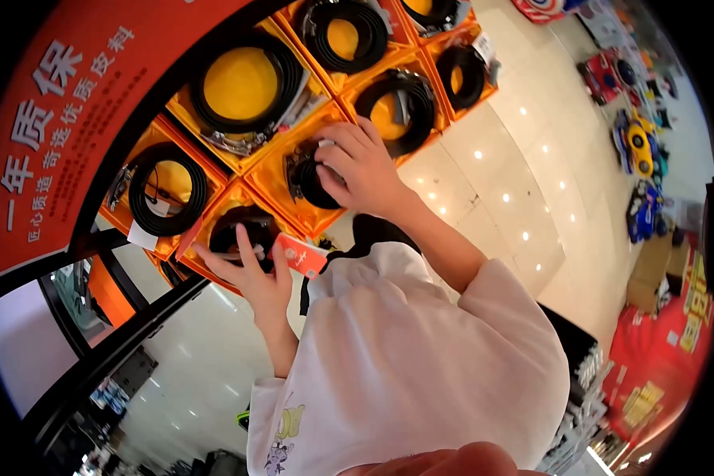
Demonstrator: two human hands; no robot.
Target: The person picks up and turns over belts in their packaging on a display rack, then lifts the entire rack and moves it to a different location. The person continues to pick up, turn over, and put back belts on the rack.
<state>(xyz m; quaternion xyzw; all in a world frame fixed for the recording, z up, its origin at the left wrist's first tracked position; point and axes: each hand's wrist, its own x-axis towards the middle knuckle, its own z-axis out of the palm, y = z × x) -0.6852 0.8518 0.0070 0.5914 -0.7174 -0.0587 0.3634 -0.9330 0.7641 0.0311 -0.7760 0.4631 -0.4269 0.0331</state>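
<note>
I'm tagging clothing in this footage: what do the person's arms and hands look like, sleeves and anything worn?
Short, loose white T-shirt sleeves: left sleeve, right sleeve. Forearms bare. The left hand and right hand are ungloved; no watch or ring shows. A cartoon print sits by the left sleeve.

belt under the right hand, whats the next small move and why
Probably lift the coiled black belt out of its orange box. The right hand already has its fingers curled over the coil, and the left hand is occupied holding a red card.
</note>
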